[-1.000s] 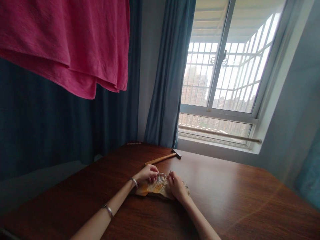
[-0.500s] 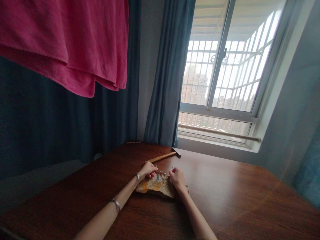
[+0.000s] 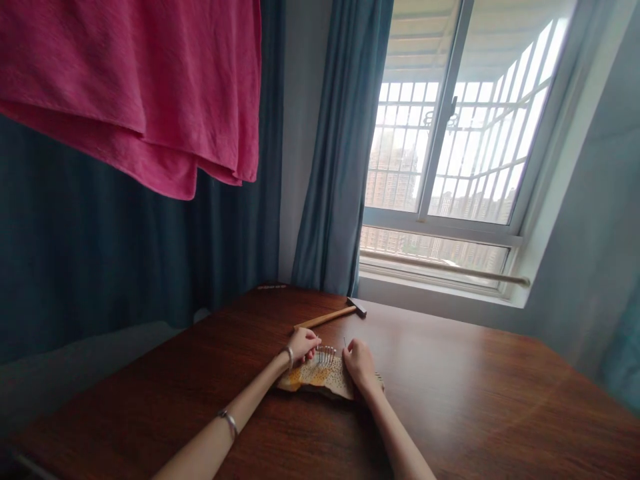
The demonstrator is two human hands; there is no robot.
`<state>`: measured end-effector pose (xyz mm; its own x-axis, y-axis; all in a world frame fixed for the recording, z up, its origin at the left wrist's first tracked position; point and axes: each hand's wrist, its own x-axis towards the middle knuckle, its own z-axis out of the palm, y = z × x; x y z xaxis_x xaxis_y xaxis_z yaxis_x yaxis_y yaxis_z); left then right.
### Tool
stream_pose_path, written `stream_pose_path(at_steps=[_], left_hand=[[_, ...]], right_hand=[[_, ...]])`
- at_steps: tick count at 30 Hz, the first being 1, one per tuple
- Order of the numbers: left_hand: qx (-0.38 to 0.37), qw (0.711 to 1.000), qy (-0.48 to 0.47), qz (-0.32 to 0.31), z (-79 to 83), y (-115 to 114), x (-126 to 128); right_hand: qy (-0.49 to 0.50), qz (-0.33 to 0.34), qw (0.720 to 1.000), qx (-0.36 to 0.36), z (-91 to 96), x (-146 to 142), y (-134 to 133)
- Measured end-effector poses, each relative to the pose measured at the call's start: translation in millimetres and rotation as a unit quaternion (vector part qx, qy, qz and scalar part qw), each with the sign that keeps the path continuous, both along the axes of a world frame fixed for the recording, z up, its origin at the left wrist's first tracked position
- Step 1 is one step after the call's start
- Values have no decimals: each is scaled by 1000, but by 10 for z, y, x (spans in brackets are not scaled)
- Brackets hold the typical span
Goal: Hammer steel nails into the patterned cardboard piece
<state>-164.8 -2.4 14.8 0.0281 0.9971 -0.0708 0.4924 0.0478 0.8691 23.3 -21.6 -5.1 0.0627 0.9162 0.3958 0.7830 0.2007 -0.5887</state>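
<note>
A rough, pale board with yellowish patches (image 3: 316, 378) lies on the table, its top covered in small dark dots. Several nails (image 3: 327, 355) stand upright in a row near its far edge. At the left end of that row, my left hand (image 3: 303, 345) is closed in a pinch around a thin nail whose top just shows. My right hand (image 3: 359, 363) is over the board's right part, pinching another nail (image 3: 345, 342) that points up from the fingertips. The lower ends of both held nails are hidden by my fingers.
Behind the board a hammer (image 3: 327, 317) with a wooden handle lies on the brown table (image 3: 465, 393). A pink cloth (image 3: 150, 100) hangs at the upper left before dark blue curtains (image 3: 330, 167). A barred window (image 3: 440, 200) is at the back right.
The nail in my left hand shows less above the fingers than before. My right hand stays over the board's right part with its nail. The whole view has shifted slightly.
</note>
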Motion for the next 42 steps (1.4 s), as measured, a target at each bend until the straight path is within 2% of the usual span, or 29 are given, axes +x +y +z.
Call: stream_pose_path(at_steps=[10, 14, 19, 28, 36, 42], left_hand=[[-6, 983, -17, -184, 68, -43, -185], [-9, 976, 7, -219, 124, -78, -199], [-9, 967, 31, -252, 203, -133, -190], [-2, 980, 9, -200, 135, -120, -182], [8, 980, -2, -196, 99, -107, -184], [11, 980, -2, -200, 86, -102, -196]], right_hand=[[22, 31, 999, 28, 48, 19, -97], [75, 85, 991, 71, 38, 51, -134], [76, 188, 978, 54, 77, 139, -201], [80, 273, 959, 5, 134, 206, -280], [23, 271, 962, 16, 60, 139, -243], [21, 229, 973, 17, 90, 90, -293]])
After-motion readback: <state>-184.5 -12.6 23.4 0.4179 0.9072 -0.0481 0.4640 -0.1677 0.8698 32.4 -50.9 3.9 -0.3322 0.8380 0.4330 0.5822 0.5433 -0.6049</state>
